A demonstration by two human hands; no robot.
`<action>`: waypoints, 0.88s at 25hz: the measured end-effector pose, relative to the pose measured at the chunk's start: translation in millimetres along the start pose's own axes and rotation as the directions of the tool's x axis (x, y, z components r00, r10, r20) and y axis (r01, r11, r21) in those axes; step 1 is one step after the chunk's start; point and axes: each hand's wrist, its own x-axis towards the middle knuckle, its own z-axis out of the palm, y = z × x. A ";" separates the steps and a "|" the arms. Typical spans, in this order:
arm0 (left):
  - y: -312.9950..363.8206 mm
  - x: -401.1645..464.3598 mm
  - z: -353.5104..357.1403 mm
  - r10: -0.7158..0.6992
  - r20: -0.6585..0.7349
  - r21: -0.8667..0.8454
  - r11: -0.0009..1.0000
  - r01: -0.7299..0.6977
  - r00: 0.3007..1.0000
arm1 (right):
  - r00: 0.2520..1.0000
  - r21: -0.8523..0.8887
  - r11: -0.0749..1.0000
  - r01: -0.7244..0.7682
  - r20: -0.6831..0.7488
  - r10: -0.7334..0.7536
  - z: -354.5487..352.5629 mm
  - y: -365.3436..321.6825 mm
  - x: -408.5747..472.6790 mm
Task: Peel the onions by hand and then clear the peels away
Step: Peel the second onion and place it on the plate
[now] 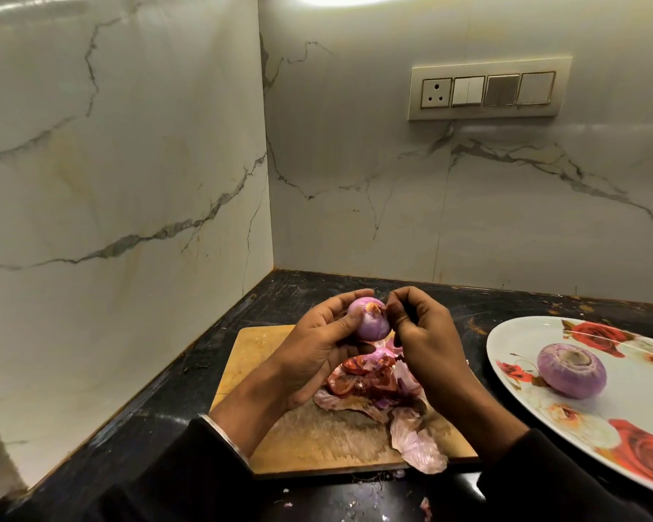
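Observation:
My left hand (319, 344) grips a small purple onion (370, 321) above the wooden cutting board (257, 356), root end toward me. My right hand (421, 333) is beside the onion, its fingertips curled and pinching at the onion's right side; whether a strip of skin is between them is hidden. A heap of red and pale onion peels (377, 386) lies on the board under my hands, and one pale peel (419, 446) hangs over the board's near edge. A second, peeled onion (571, 371) sits on a white plate with red roses (513, 333) at the right.
The board lies on a dark stone counter (159, 401) in a corner of marble walls. A switch panel (487, 88) is on the back wall. Small peel scraps (425, 506) are scattered on the counter near the front edge.

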 end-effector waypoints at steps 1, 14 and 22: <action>1.1 -0.3 -0.1 -0.012 0.001 -0.020 1.000 0.012 1.000 | 0.998 0.082 0.995 -0.052 0.026 0.050 0.1 -1.6 -0.5; -1.4 5.7 -5.6 -0.019 -0.111 -0.049 0.999 0.014 0.994 | 0.996 0.060 0.998 0.011 -0.088 -0.006 2.1 -0.3 -7.5; -0.3 2.9 -1.8 0.019 -0.110 -0.061 0.998 -0.025 0.994 | 0.981 -0.104 0.986 0.133 -0.126 -0.146 6.9 0.4 -9.8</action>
